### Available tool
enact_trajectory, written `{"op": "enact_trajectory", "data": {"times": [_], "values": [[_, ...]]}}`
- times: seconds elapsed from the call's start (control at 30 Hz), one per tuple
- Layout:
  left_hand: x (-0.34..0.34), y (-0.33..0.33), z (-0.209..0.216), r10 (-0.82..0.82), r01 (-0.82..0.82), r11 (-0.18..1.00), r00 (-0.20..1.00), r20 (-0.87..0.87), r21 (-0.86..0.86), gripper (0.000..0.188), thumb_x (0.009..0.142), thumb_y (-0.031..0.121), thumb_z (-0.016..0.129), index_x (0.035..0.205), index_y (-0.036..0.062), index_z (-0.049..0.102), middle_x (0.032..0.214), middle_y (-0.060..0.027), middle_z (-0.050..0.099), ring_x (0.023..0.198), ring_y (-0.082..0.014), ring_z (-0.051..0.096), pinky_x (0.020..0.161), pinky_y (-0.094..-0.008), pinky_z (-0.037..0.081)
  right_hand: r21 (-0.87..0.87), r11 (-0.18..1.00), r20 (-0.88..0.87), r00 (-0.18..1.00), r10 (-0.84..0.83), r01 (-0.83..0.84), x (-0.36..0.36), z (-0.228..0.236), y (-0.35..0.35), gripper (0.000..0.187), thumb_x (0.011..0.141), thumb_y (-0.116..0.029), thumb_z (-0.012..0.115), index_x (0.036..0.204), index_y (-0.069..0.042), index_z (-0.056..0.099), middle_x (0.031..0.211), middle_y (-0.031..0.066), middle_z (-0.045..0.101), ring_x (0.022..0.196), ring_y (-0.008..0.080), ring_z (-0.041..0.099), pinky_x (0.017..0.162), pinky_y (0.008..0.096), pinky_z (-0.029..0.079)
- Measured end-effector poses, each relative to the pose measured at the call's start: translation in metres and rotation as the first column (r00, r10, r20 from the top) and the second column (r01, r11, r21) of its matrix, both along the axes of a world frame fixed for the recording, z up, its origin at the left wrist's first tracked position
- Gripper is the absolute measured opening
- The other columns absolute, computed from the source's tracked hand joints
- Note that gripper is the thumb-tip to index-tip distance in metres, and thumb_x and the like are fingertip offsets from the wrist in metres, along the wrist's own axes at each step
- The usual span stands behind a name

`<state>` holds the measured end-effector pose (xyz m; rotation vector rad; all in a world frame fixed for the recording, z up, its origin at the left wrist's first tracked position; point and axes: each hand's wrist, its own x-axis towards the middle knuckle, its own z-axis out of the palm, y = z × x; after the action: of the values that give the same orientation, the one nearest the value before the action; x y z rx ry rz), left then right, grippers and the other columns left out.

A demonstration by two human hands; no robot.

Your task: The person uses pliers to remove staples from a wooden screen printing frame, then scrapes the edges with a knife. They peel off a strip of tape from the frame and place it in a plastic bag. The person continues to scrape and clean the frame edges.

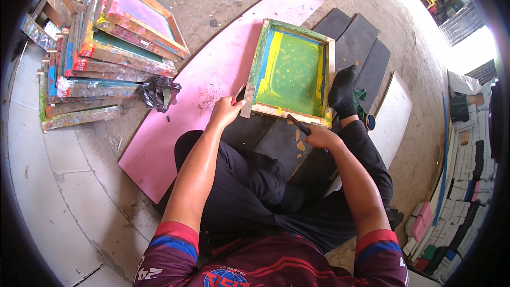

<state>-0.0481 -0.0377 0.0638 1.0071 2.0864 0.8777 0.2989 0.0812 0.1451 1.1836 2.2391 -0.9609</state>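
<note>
A wooden screen-printing frame (332, 69) with green, yellow-edged mesh lies in front of me on pink and black sheets. My left hand (226, 112) is closed beside its near left corner, around a small red-handled tool (234, 101) with a thin pointed end. A brown strip (246, 109) hangs at that corner, next to my fingers. At the near edge, toward the right, my right hand (323, 138) grips a dark tool (299, 126); its tip meets the wooden rail, and its exact kind is unclear. Torn brown scraps (300, 146) lie just below.
Several paint-stained frames (114, 66) are stacked at the left, with a black plastic bag (159, 93) against them. My foot (344, 87) touches or nearly touches the frame's right side. A green cloth (359, 101) and a small round container (370, 122) sit beyond it.
</note>
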Motion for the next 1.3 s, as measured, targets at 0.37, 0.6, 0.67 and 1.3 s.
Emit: {"op": "enact_trajectory", "data": {"times": [0.37,0.6,0.67,1.3], "values": [[0.001,0.005,0.004,-0.037,0.043,0.997,0.996,-0.086,0.071,0.051,0.093,0.042,0.076,0.068,0.0022,0.057,0.055,-0.0097,0.058,0.049,-0.0206,0.058,0.052,-0.0398,0.046,0.123,0.991,0.266,0.96,-0.092,0.06,-0.011,-0.003,-0.003,0.045,0.087,-0.03,0.063,0.119,0.0,0.073,0.117,0.0279,0.073,0.11,0.041,0.072,0.096,0.0502,0.056],[0.009,0.011,0.008,-0.06,0.066,0.996,0.993,-0.099,0.064,0.05,0.093,0.042,0.076,0.068,0.0026,0.057,0.055,-0.0085,0.057,0.048,-0.0194,0.057,0.051,-0.0389,0.045,0.231,0.958,0.182,0.96,-0.214,0.169,0.008,-0.013,-0.019,0.048,0.091,-0.041,0.067,0.118,-0.003,0.075,0.118,0.0268,0.074,0.113,0.044,0.071,0.099,0.0522,0.056],[0.008,0.012,0.003,-0.048,0.05,0.998,0.998,-0.04,0.043,0.049,0.094,0.041,0.076,0.069,0.0029,0.058,0.055,-0.007,0.057,0.047,-0.0177,0.056,0.049,-0.0375,0.044,0.25,0.955,0.146,0.969,-0.201,0.16,0.015,-0.031,-0.02,0.042,0.094,-0.041,0.068,0.117,-0.006,0.075,0.111,0.0269,0.074,0.108,0.045,0.071,0.097,0.0533,0.056],[0.013,-0.003,0.02,0.045,-0.021,0.993,0.976,0.212,-0.116,0.043,0.097,0.037,0.074,0.072,0.0041,0.062,0.054,-0.0027,0.056,0.041,-0.0136,0.055,0.039,-0.0325,0.043,0.483,0.873,-0.076,0.996,-0.04,0.072,0.052,-0.097,-0.006,0.031,0.092,-0.033,0.071,0.112,-0.011,0.072,0.093,0.024,0.075,0.091,0.0451,0.073,0.084,0.0554,0.058]]}}
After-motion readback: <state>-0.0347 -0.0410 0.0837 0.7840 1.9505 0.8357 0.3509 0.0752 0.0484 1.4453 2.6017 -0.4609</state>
